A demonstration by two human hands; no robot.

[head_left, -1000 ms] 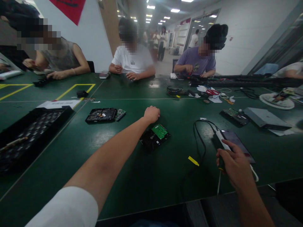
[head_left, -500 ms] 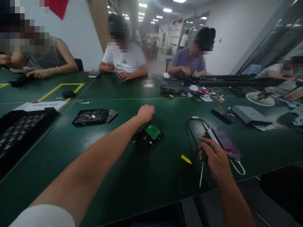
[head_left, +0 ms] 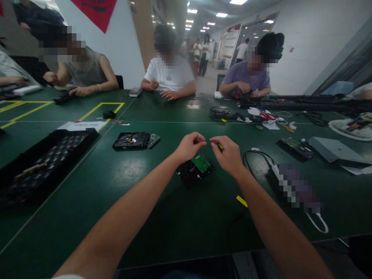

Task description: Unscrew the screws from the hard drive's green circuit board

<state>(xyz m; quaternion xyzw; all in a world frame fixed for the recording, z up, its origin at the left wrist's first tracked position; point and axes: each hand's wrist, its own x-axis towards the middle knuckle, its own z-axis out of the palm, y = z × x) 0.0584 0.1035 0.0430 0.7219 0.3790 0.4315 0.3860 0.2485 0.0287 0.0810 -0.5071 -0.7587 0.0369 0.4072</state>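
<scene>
A hard drive with a green circuit board (head_left: 201, 162) lies on the green table (head_left: 162, 217) in front of me. Just above its far left edge is my left hand (head_left: 192, 146), thumb and fingers pinched on something I cannot make out. My right hand (head_left: 226, 153) is opposite, fingertips close to those of the left but apart from them. It is closed round a screwdriver, whose yellow and black part (head_left: 221, 147) shows between the fingers; the rest is hidden. Left of my hands lies another drive (head_left: 131, 140) beside a small loose board (head_left: 154, 140).
A black tray (head_left: 46, 162) stands at the left. At the right are a power bank-like blurred item with a white strap (head_left: 319, 224), a cable, a drive (head_left: 295, 148) and a grey box (head_left: 338, 151). People work across the table.
My right hand has moved forward and left with the screwdriver, up beside my left hand. The view has turned left, so the table's objects appear farther right.
</scene>
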